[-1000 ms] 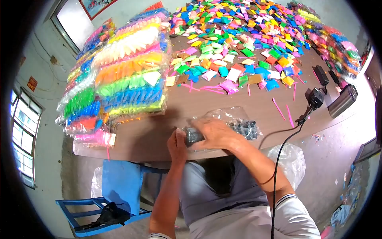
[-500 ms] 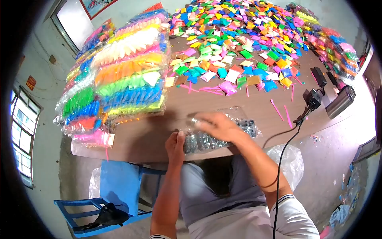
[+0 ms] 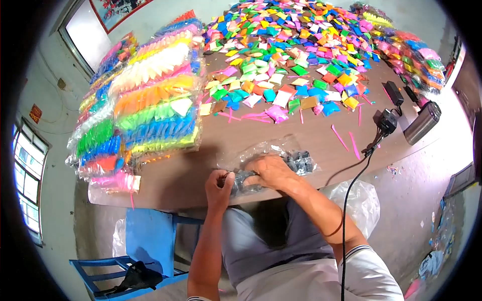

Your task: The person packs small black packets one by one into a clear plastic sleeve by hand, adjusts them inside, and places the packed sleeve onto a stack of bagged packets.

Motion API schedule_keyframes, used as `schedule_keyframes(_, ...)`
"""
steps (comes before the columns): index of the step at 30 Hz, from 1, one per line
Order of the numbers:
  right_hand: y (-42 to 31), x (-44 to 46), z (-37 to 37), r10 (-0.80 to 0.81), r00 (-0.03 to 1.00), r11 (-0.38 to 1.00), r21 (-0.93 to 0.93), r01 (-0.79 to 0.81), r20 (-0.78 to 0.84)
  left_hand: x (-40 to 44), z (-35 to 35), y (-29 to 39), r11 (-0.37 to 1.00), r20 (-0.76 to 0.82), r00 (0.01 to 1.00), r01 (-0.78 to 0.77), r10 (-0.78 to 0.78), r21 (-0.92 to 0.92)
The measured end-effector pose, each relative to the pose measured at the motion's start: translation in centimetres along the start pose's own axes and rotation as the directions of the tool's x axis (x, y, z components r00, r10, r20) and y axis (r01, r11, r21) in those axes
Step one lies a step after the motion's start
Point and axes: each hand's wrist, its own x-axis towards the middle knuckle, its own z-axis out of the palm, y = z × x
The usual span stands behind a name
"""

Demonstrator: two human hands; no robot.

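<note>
A clear plastic bag (image 3: 281,146) of dark, shiny packets (image 3: 299,163) lies at the table's near edge, in front of my body. My left hand (image 3: 219,188) is closed on the bag's left end, thumb and fingers pinched together. Across the middle of the bag lies my right hand (image 3: 270,171), its fingers bent down and gripping at the dark packets near the left hand. The fingertips are partly hidden, and I cannot tell whether they are inside the plastic or on top of it.
Large bags of coloured packets (image 3: 155,108) are stacked at the left. Loose coloured packets (image 3: 281,65) cover the far table. At the right stand a metal flask (image 3: 423,124) and a cable junction (image 3: 386,122). Pink strips (image 3: 340,137) lie nearby; a blue chair (image 3: 150,236) stands below left.
My right hand has come down from above the bag, and its fingers now curl onto the packets by the left hand. The left hand keeps its hold. The view has shifted slightly.
</note>
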Motion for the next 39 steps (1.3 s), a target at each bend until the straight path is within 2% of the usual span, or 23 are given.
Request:
schedule_keyframes(4,-0.2,0.1,-0.3,0.045,0.996,0.999,0.004,-0.046,0.072,-0.2,0.1,0.2,0.999,-0.014,1.0,0.017,-0.016,0.034)
schedule_keyframes(5,0.1,0.1,-0.3,0.045,0.997,0.999,0.004,-0.045,0.067,0.0,0.1,0.0,0.996,-0.014,1.0,-0.014,0.016,0.093)
schedule_keyframes(7,0.3,-0.2,-0.5,-0.075,0.99,0.992,0.089,0.086,-0.119,0.0,-0.2,0.8,0.988,-0.006,0.999,-0.04,0.042,0.152)
schedule_keyframes(8,0.7,-0.7,-0.9,-0.072,0.991,0.993,0.087,0.082,-0.117,0.0,-0.5,1.2,0.941,0.006,0.992,-0.124,0.129,0.315)
schedule_keyframes(9,0.1,-1.3,-2.5,-0.012,0.965,0.994,0.101,0.04,-0.264,0.0,-0.7,2.0,0.862,0.032,0.977,-0.201,0.21,0.465)
schedule_keyframes(10,0.0,-1.9,-3.7,0.05,0.914,0.993,0.12,-0.002,-0.403,-0.1,-0.9,2.5,0.866,0.034,0.978,-0.199,0.207,0.458)
schedule_keyframes(11,0.5,-2.7,-4.5,0.051,0.915,0.994,0.113,-0.006,-0.401,0.0,-1.1,3.0,0.8,0.045,0.966,-0.235,0.253,0.552)
schedule_keyframes(12,1.2,-3.6,-5.3,0.122,0.878,0.99,0.114,-0.077,-0.463,0.0,-1.3,3.5,0.721,0.059,0.953,-0.264,0.297,0.641)
schedule_keyframes(13,1.7,-4.3,-5.8,0.19,0.832,0.981,0.122,-0.148,-0.521,0.0,-1.2,3.9,0.723,0.057,0.954,-0.261,0.294,0.64)
schedule_keyframes(17,2.7,-5.7,-6.9,0.227,0.845,0.974,0.096,-0.207,-0.484,0.8,0.4,5.5,0.707,0.086,0.912,-0.367,0.4,0.604)
schedule_keyframes(19,1.3,-5.7,-6.8,0.181,0.929,0.972,-0.088,-0.22,-0.322,0.9,2.0,5.9,0.685,0.114,0.897,-0.403,0.426,0.607)
schedule_keyframes(20,1.7,-5.7,-5.8,0.102,0.951,0.977,-0.151,-0.151,-0.292,0.9,2.8,5.8,0.693,0.147,0.895,-0.421,0.42,0.585)
schedule_keyframes(22,1.6,-5.8,-4.8,0.124,0.965,0.961,-0.213,-0.175,-0.23,1.1,4.1,6.1,0.708,0.212,0.872,-0.483,0.441,0.516)
schedule_keyframes(23,1.6,-5.8,-4.4,0.148,0.975,0.942,-0.276,-0.19,-0.166,1.1,4.5,5.8,0.708,0.213,0.873,-0.482,0.44,0.516)
schedule_keyframes(24,1.8,-5.8,-4.0,0.108,0.979,0.931,-0.326,-0.161,-0.175,1.1,4.9,5.5,0.684,0.259,0.876,-0.481,0.408,0.548)
schedule_keyframes(25,2.0,-5.9,-3.7,0.11,0.979,0.933,-0.322,-0.162,-0.174,1.0,5.1,5.2,0.659,0.302,0.877,-0.48,0.373,0.579)
schedule_keyframes(26,2.2,-5.9,-3.5,0.095,0.981,0.93,-0.336,-0.148,-0.168,0.8,5.3,5.0,0.59,0.303,0.847,-0.524,0.438,0.614)
schedule_keyframes(31,2.7,-5.9,-3.1,0.125,0.983,0.924,-0.345,-0.165,-0.135,0.7,5.6,4.9,0.595,0.305,0.862,-0.502,0.405,0.628)
schedule_keyframes(33,2.7,-5.7,-3.4,0.166,0.985,0.919,-0.354,-0.173,-0.051,0.9,5.5,5.1,0.597,0.306,0.862,-0.502,0.403,0.626)
schedule_keyframes(34,2.6,-5.7,-3.5,0.163,0.985,0.918,-0.357,-0.172,-0.055,0.9,5.5,5.1,0.607,0.307,0.861,-0.504,0.405,0.614)
schedule_keyframes(36,2.3,-5.8,-3.5,0.094,0.976,0.934,-0.321,-0.155,-0.196,0.9,5.5,5.0,0.617,0.309,0.862,-0.505,0.403,0.604)
schedule_keyframes(37,2.0,-5.6,-3.6,0.094,0.977,0.935,-0.319,-0.153,-0.194,1.0,5.5,4.8,0.613,0.317,0.847,-0.529,0.427,0.588)
schedule_keyframes(39,1.2,-4.9,-3.7,-0.052,0.934,0.938,-0.338,-0.076,-0.353,0.9,5.4,4.5,0.609,0.322,0.836,-0.546,0.444,0.576)
